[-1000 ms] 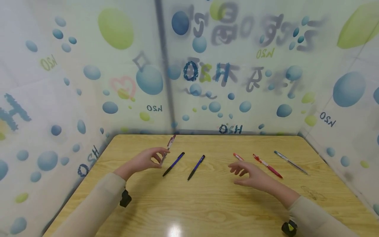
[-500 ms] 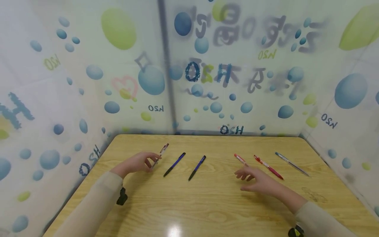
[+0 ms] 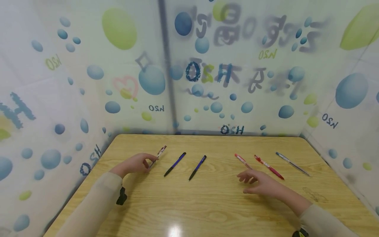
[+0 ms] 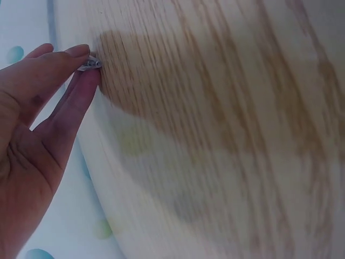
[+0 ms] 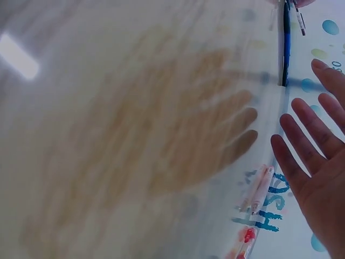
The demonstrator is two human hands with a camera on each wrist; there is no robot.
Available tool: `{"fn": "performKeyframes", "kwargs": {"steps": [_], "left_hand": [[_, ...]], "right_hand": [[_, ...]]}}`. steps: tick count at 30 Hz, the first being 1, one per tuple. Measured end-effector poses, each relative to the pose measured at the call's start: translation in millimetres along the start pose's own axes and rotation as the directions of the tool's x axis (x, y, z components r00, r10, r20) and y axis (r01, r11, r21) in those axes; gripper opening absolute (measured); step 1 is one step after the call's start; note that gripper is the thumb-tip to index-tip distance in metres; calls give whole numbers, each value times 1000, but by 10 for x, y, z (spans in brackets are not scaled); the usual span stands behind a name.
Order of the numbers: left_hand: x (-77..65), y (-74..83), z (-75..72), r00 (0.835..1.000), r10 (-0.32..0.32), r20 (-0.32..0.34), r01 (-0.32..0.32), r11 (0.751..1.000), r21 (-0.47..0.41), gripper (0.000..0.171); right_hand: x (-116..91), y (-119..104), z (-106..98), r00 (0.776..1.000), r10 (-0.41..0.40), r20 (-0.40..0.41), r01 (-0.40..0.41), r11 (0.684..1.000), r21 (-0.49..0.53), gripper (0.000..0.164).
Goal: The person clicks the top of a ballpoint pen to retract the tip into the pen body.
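My left hand pinches a clear pen with a dark purplish top, at the left of the wooden table. The left wrist view shows the pen's tip end between thumb and fingers, close over the wood. Two blue-and-black pens, one nearer the left hand and another beside it, lie slanted to the right of that hand. My right hand hovers palm-in with relaxed fingers and holds nothing. Just beyond its fingers lies a pinkish-red pen, partly hidden by the hand.
Farther right lie a red pen and a clear pen with a blue end. A curtain-like sheet printed with bubbles stands along the back and both sides of the table.
My left hand has moved left and lower with the clear pen, bringing it down toward the table. The right hand has shifted slightly right and nearer, uncovering more of the pinkish-red pen.
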State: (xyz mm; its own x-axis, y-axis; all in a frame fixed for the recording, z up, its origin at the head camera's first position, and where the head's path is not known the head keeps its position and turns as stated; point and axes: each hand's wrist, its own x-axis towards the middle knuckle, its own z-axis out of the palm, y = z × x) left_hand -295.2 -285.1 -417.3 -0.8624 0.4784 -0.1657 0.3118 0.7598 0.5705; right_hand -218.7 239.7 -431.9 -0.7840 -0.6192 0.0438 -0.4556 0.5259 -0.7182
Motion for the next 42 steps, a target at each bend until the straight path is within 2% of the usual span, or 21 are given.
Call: {"fn": "performKeyframes", "kwargs": {"steps": [10,17,25,38,42], "left_hand": [[82,-11,17,1000,-19,9,19,999,46,50],[89,-27,5,1000,22,20,-24,997,72,48],[91,-47,-1,1000,15,15,-16,997,78,47],[45,36,-36,998,-56,-11,56,996,71,50],[70,66,-60,999,-25,-37,28,996,89,48]], "right_hand": [[-48,-14,-37,999,-13,31,12,1000,5,47],[-55,-38,-65,999,16,39,-15,1000,-22,47],[-20,-88,-92,999,8,48,-5,999,-51,47],[129,-133,-144,998,-35,49,42,987,-154,48],[206,-188,-175,998,-35,47,42,986,-164,48]]}}
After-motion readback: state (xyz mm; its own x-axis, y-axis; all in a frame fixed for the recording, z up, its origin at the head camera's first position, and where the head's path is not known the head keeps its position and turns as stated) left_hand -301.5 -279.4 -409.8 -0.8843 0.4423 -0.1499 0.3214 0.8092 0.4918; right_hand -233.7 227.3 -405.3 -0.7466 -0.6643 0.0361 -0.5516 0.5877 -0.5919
